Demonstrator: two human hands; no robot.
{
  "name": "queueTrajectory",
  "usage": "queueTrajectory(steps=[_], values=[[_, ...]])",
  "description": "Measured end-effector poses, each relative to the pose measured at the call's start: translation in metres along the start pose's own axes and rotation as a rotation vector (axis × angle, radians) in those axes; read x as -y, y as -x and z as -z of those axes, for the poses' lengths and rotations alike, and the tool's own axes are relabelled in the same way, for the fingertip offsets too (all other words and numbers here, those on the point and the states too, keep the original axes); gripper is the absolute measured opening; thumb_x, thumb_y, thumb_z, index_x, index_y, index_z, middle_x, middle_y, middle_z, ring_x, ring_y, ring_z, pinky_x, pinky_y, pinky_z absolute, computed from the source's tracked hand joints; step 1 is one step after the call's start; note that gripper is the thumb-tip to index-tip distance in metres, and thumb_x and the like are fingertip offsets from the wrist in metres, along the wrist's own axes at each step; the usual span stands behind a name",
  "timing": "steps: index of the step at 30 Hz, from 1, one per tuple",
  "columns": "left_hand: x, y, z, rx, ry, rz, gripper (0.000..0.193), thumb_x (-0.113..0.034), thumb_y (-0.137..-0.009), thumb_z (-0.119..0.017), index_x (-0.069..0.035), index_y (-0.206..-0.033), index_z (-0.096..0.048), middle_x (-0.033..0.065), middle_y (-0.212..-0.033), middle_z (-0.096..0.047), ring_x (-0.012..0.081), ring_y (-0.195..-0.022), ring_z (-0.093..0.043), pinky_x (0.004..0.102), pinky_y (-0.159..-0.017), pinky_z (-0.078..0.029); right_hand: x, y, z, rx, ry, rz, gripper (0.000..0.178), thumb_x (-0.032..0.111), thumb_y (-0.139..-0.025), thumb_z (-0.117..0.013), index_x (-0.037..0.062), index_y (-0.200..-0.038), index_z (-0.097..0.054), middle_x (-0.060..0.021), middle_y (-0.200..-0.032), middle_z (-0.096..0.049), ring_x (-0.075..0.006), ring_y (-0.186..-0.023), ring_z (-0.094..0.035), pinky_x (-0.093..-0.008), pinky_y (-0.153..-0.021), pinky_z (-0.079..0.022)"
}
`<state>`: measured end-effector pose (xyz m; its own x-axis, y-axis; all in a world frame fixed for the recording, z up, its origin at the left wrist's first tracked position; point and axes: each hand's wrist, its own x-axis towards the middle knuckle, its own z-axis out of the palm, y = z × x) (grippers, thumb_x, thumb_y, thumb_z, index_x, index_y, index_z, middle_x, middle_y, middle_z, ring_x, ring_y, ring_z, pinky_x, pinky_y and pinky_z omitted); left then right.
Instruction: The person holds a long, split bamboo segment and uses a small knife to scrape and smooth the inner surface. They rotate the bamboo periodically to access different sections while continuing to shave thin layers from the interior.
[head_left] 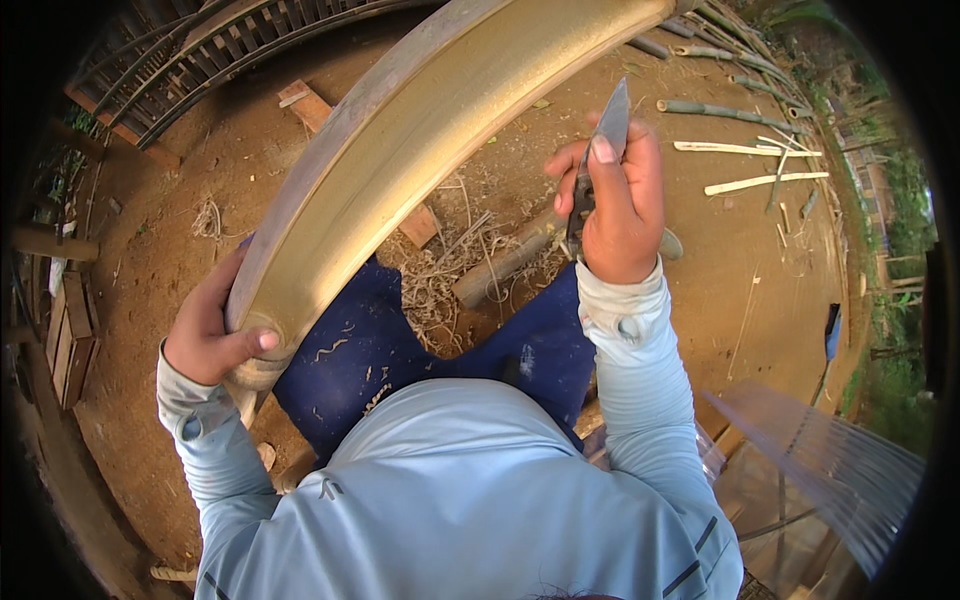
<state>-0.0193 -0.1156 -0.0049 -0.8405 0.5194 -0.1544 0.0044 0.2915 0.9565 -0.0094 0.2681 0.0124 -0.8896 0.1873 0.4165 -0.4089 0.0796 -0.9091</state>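
Observation:
A long split bamboo piece (390,165), hollow side showing pale yellow, slants from my lap up past the top edge. My left hand (208,330) grips its near end, thumb over the rim by the node and fingers round the outer side. In my right hand (628,205) is a knife (612,115) with a pointed grey blade. The blade points away from me, my thumb lies against its side, and the dark lower part shows below the fingers. The knife is apart from the bamboo, to its right.
Curly shavings (440,285) lie between my knees around a short bamboo log (510,265). Bamboo poles (725,110) and pale strips (765,183) are on the ground at the right. A slatted wooden structure (220,60) stands far left; a clear corrugated sheet (830,460) is near right.

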Motion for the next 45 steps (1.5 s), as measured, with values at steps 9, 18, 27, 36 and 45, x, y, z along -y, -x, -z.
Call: queueTrajectory(steps=[9,18,27,36,45], values=[[0.004,0.004,-0.008,-0.093,-0.045,-0.034,0.096,-0.046,-0.069,-0.084,0.007,-0.139,-0.044,0.0163,-0.122,-0.060,0.0245,-0.116,-0.057,0.0349,-0.101,-0.041,0.033,-0.020,0.024,-0.006,0.355,-0.106,0.023,0.026,-0.106,-0.048,0.0035,-0.104,-0.054,-0.0032,-0.078,-0.060,-0.0069,-0.063,-0.055,-0.0226,-0.057,-0.045],[-0.004,0.006,-0.017,-0.146,-0.127,-0.009,0.099,-0.050,-0.069,-0.083,0.008,-0.139,-0.044,0.0195,-0.121,-0.061,0.0272,-0.114,-0.060,0.0368,-0.100,-0.043,0.062,-0.082,0.044,-0.030,1.151,0.196,0.025,0.024,-0.102,-0.053,0.0027,-0.089,-0.057,-0.0184,-0.066,-0.056,-0.0386,-0.059,-0.056,-0.0437,-0.054,-0.043],[0.001,0.009,-0.020,-0.193,-0.244,-0.045,0.105,-0.061,-0.072,-0.078,0.011,-0.139,-0.042,0.0261,-0.120,-0.062,0.0351,-0.114,-0.062,0.0410,-0.099,-0.045,0.076,-0.083,0.031,0.038,1.295,0.135,0.025,0.025,-0.100,-0.055,0.0045,-0.086,-0.055,-0.0212,-0.069,-0.056,-0.0448,-0.065,-0.055,-0.0481,-0.056,-0.042],[0.003,0.009,-0.020,-0.197,-0.273,-0.061,0.103,-0.065,-0.076,-0.072,0.012,-0.137,-0.042,0.0277,-0.121,-0.062,0.0371,-0.115,-0.063,0.0428,-0.099,-0.046,0.068,-0.082,0.027,-0.004,1.313,0.108,0.027,0.026,-0.099,-0.059,0.0046,-0.084,-0.053,-0.0223,-0.069,-0.056,-0.0463,-0.066,-0.055,-0.0489,-0.054,-0.042],[0.003,0.005,-0.019,-0.205,-0.297,-0.071,0.104,-0.067,-0.077,-0.070,0.012,-0.138,-0.042,0.0287,-0.122,-0.062,0.0395,-0.114,-0.064,0.0439,-0.097,-0.048,0.068,-0.079,0.015,0.008,1.282,0.018,0.029,0.027,-0.099,-0.059,0.0035,-0.083,-0.052,-0.0224,-0.069,-0.057,-0.0473,-0.066,-0.055,-0.0489,-0.055,-0.043]])
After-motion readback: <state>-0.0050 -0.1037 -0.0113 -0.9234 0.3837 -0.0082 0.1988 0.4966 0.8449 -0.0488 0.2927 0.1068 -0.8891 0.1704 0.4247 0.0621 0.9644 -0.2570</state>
